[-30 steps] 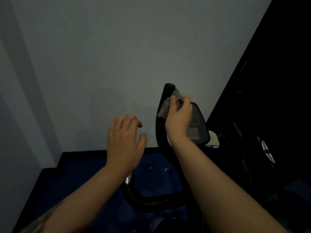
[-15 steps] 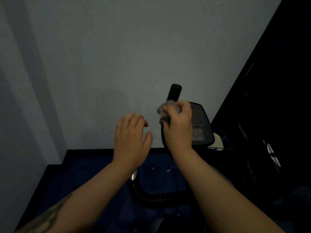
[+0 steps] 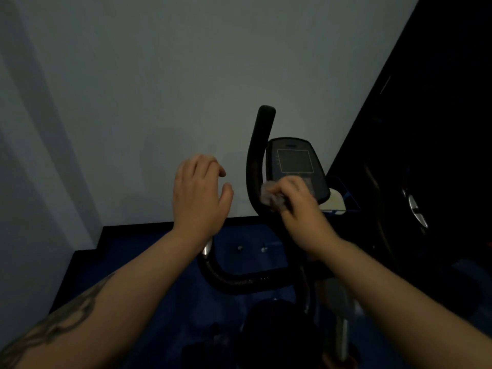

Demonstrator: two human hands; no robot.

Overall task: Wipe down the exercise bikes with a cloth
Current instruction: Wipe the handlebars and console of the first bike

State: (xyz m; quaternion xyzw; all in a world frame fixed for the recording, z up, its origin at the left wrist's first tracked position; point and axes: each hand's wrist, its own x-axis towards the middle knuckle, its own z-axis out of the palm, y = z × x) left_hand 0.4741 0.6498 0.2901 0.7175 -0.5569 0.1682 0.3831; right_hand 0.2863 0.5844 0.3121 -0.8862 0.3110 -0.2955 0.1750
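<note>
A black exercise bike stands in front of me, its upright handlebar [image 3: 259, 145] rising beside a dark console [image 3: 294, 161] with a grey screen. My right hand [image 3: 303, 214] grips a crumpled pale cloth [image 3: 271, 194] and holds it against the lower part of that handlebar, next to the console's bottom edge. My left hand [image 3: 198, 194] hovers in the air to the left of the handlebar with relaxed, slightly bent fingers, holding nothing. The lower curved handlebar [image 3: 239, 280] runs below both forearms.
A pale wall [image 3: 159, 89] fills the view behind the bike. A dark panel [image 3: 439, 129] and another machine with a metal wheel [image 3: 415, 209] stand at the right. The floor [image 3: 149, 262] is blue with a black skirting.
My right hand has slid the cloth down the upright handlebar from near its top to its lower part. The left hand has stayed hovering beside it.
</note>
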